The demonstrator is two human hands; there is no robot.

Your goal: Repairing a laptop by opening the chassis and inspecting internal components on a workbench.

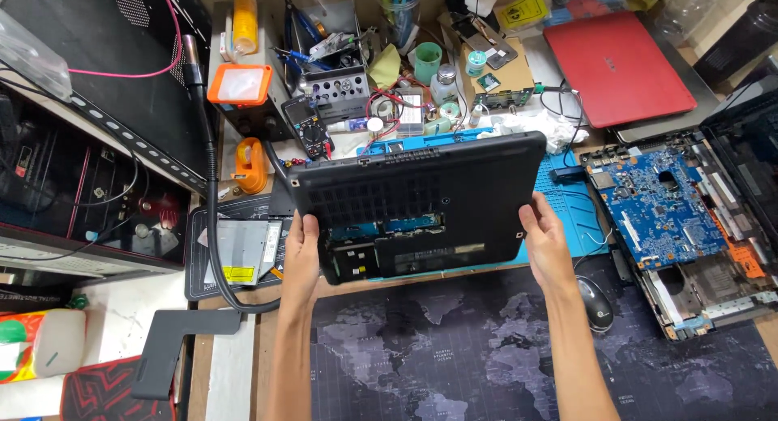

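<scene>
Two hands hold a black laptop up over the tabletop, bottom side facing up. The left hand grips its left edge and the right hand grips its right edge, so it stays level. It hangs above a blue mat, near a mouse.
</scene>
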